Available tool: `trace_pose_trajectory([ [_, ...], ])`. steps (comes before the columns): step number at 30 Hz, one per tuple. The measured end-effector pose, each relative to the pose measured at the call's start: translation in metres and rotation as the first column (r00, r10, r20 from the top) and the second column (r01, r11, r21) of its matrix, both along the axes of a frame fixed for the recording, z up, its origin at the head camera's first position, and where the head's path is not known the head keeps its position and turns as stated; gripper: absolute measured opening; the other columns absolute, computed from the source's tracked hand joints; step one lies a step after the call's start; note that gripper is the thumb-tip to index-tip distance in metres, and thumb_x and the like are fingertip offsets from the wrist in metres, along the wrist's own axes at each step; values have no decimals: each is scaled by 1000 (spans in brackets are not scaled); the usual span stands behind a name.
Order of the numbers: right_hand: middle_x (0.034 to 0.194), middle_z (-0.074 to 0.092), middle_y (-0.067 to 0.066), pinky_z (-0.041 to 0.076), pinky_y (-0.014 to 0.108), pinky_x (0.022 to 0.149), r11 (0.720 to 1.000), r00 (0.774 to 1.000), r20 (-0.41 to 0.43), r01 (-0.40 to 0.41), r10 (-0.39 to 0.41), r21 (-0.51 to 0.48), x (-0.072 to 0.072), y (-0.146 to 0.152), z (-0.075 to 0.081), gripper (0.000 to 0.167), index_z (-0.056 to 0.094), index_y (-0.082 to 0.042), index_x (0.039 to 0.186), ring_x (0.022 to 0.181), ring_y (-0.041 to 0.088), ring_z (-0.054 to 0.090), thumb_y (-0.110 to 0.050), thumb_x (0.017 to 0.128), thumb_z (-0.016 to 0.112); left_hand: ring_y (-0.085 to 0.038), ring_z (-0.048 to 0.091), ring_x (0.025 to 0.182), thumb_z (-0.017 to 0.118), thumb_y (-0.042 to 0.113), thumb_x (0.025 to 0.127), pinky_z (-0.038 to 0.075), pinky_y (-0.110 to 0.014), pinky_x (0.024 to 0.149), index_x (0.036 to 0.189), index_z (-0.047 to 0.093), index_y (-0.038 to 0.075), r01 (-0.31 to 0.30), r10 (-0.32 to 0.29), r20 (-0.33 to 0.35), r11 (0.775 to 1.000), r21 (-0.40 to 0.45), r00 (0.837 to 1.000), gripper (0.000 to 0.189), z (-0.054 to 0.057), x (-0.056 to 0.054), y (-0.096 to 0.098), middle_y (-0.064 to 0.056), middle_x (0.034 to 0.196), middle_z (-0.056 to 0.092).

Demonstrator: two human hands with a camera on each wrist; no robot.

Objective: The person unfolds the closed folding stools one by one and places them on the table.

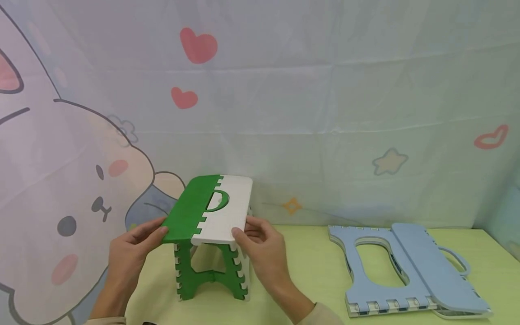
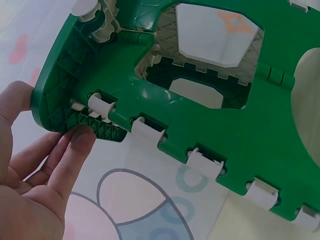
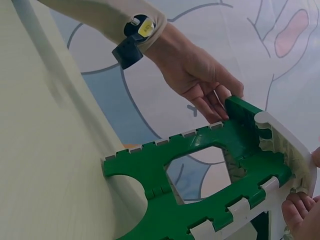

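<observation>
A green and white folding step stool (image 1: 184, 207) stands unfolded on the table, its seat half green and half white with a green handle loop in the middle. My left hand (image 1: 130, 253) pinches the near green corner of the seat, thumb on top and fingers beneath. In the left wrist view, those fingers curl under the green rim. On the opposite side, my right hand (image 1: 266, 250) grips the white edge with its thumb on top. The right wrist view shows the green front legs (image 3: 190, 145) with white hinge tabs, and only part of the right hand (image 3: 300, 212).
To the right, a light blue folding stool (image 1: 430, 266) lies folded flat on the pale green table (image 1: 300, 262), its handle loop pointing right. Behind the table hangs a printed cloth (image 1: 300, 113). A small dark object (image 1: 149, 323) shows at the bottom edge.
</observation>
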State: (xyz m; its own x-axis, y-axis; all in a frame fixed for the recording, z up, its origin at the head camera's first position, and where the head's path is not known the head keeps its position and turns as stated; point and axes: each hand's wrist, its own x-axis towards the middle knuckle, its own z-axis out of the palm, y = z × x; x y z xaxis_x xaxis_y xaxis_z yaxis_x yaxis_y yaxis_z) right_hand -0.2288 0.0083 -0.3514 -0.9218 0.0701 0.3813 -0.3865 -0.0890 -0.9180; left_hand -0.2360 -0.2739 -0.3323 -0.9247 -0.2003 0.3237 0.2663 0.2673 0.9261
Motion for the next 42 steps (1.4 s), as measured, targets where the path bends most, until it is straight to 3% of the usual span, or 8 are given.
trace_pose_trajectory([
  [7, 109, 70, 10, 61, 26, 86, 1000, 1000, 0, -17, 17, -3, -2, -7, 0, 45, 69, 2, 129, 99, 23, 69, -22, 94, 84, -6, 66, 109, 78, 23, 100, 55, -16, 90, 137, 71, 2, 12, -12, -9, 1000, 8, 1000, 43, 0, 2, -6, 11, 104, 78],
  [15, 108, 70, 8, 61, 25, 85, 1000, 1000, 11, -24, 24, -8, -4, -15, 1, 43, 70, -1, 127, 98, 22, 68, -22, 93, 85, -8, 74, 96, 78, 20, 100, 57, -16, 89, 135, 70, -3, 27, -25, -30, 997, 74, 999, 43, 0, 2, -12, 7, 102, 79],
  [22, 106, 70, 8, 61, 24, 84, 1000, 1000, -10, -16, 16, -8, -5, -23, 2, 41, 71, 0, 125, 97, 21, 68, -21, 93, 85, -6, 74, 100, 78, 21, 100, 56, -15, 91, 137, 69, -2, 34, -31, -26, 994, 106, 999, 45, -1, 3, -18, 7, 106, 78],
  [28, 106, 71, 8, 60, 23, 84, 999, 999, -27, -31, 31, -20, -5, -31, 4, 41, 71, 1, 125, 97, 21, 68, -19, 93, 85, -4, 70, 105, 78, 20, 100, 57, -16, 88, 135, 71, -2, 8, -4, -45, 995, 99, 999, 42, -3, 1, -25, 8, 105, 78],
  [42, 105, 71, 3, 61, 24, 84, 999, 999, -28, -47, 47, -4, -11, -42, -1, 42, 71, -1, 126, 96, 16, 68, -20, 92, 86, -3, 74, 98, 78, 18, 100, 59, -18, 86, 135, 71, -3, -39, 51, -72, 987, 159, 996, 42, -5, -2, -30, 10, 104, 79],
])
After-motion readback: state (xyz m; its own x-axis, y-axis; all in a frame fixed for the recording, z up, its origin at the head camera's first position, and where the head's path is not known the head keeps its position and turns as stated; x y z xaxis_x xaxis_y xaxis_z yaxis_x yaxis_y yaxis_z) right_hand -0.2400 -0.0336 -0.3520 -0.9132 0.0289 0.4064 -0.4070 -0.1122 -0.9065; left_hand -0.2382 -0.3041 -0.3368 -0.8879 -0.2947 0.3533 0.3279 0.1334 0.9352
